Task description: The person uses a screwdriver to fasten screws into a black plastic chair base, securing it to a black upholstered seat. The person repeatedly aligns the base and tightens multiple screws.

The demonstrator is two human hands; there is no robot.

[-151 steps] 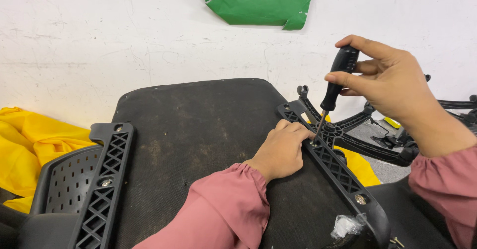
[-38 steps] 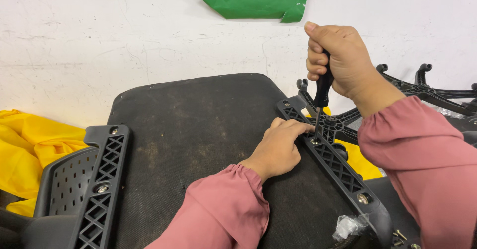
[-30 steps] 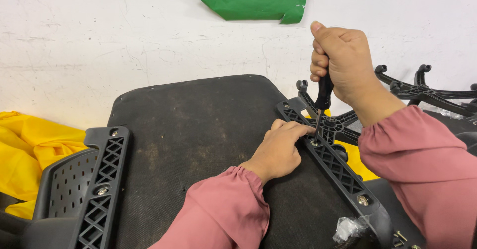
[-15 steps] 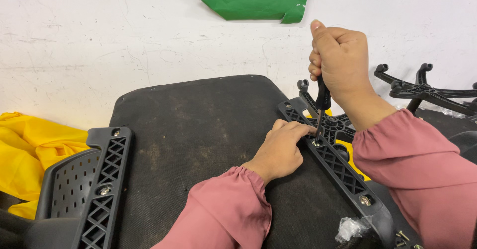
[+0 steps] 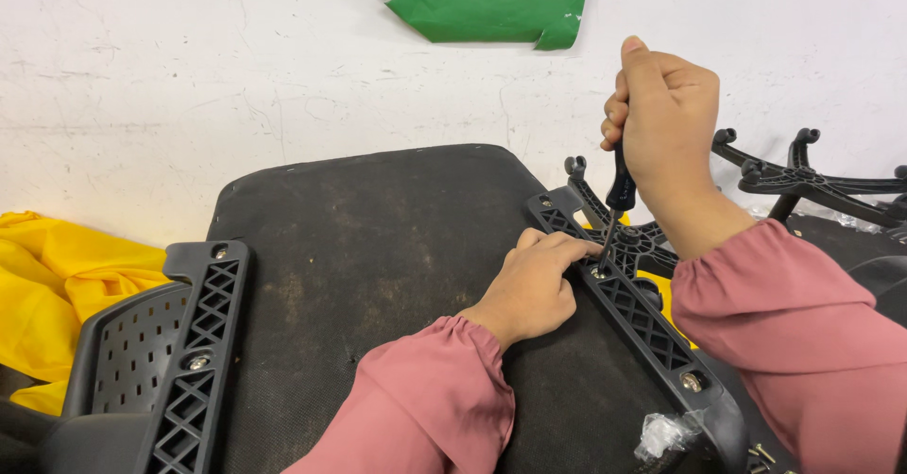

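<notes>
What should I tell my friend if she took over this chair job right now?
Right hand: fist closed on the black screwdriver, held upright, tip down at a screw in the right armrest bracket.
Left hand: flat on the upturned chair seat, fingertips beside that screw, steadying it.
Done: another screw already sits further along this bracket; the left armrest bracket also shows screws in place.
Left: the screw under the tip; how tight it is cannot be told. A small bag of spare hardware lies by the bracket's near end.

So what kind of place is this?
Probably a workshop where office chairs get put together: an upturned chair seat, loose chair bases by the white wall, and a screwdriver in the right hand.
</notes>
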